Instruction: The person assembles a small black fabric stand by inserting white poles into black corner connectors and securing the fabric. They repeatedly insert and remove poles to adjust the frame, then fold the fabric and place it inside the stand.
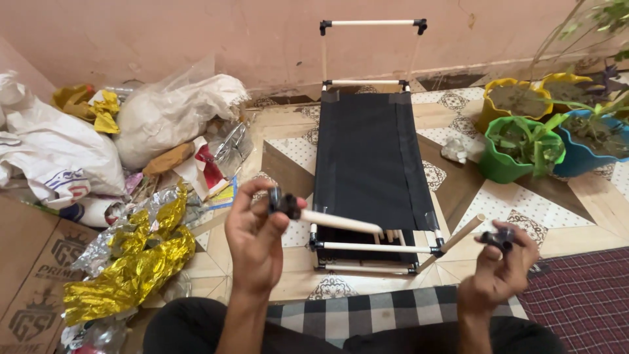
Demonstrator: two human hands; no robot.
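Note:
My left hand (254,239) holds up a cream tube (341,222) with a black corner connector (284,202) on its near end; the tube points right. My right hand (499,269) grips a second black connector (499,239) fitted to another cream tube (452,241) that slants down to the left. Just beyond both hands, a small cot-like frame (371,248) of cream tubes and black joints stands on the tiled floor, with black fabric (370,157) stretched over it and an upright tube hoop (372,23) at the far end.
Crumpled gold foil (134,262), plastic bags (164,115) and a cardboard box (29,275) lie at the left. Green (508,157), yellow (517,98) and blue (590,147) plant pots stand at the right by the pink wall. A checked cloth (373,311) and maroon mat (583,295) lie near my legs.

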